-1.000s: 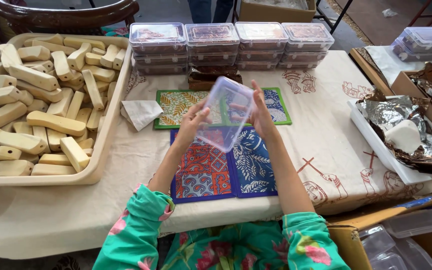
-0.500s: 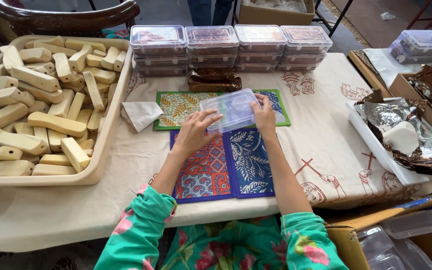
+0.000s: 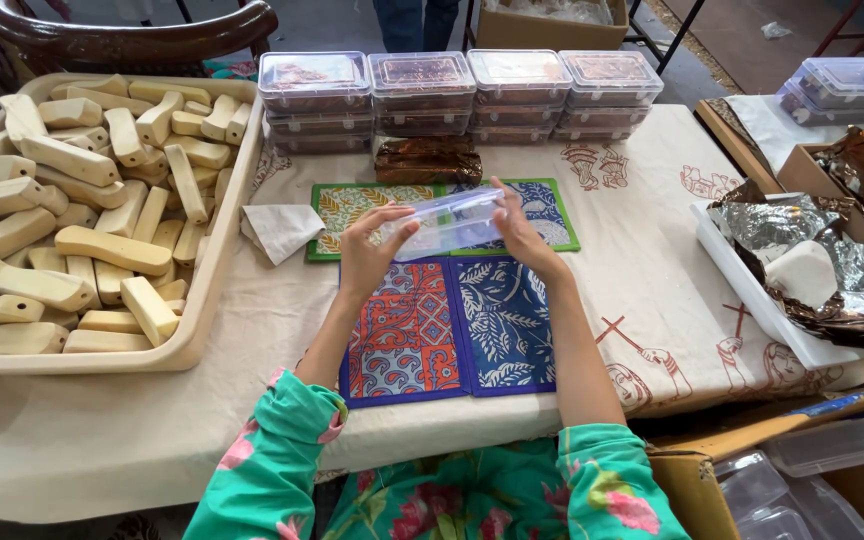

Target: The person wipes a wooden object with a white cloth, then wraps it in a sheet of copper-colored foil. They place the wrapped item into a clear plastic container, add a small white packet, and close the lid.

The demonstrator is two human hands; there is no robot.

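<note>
- The left hand (image 3: 364,255) and the right hand (image 3: 517,232) both grip a clear plastic box (image 3: 449,222), one at each short end, fingers curled over its edges.
- The box hangs in mid-frame, just above the desk (image 3: 642,300), over the seam between a green-bordered leaf-print mat (image 3: 352,205) and a blue-bordered patterned mat (image 3: 452,325). It is tilted, seen nearly edge-on.
- The box looks empty as far as can be told through the plastic; whether its lid is seated I cannot tell.
- Judged from the layout, a good share of packing is done: rows of filled, lidded boxes (image 3: 462,90) stand stacked at the top centre of the frame, with a brown foil-wrapped piece (image 3: 428,160) lying just in front of them.
- Much appears left: a large tray (image 3: 214,270) at the left is heaped with pale wooden blocks (image 3: 82,210), and a white bin (image 3: 742,290) at the right holds crumpled foil (image 3: 802,225).
- A folded cloth (image 3: 280,226) lies between the tray and the green-bordered mat.
</note>
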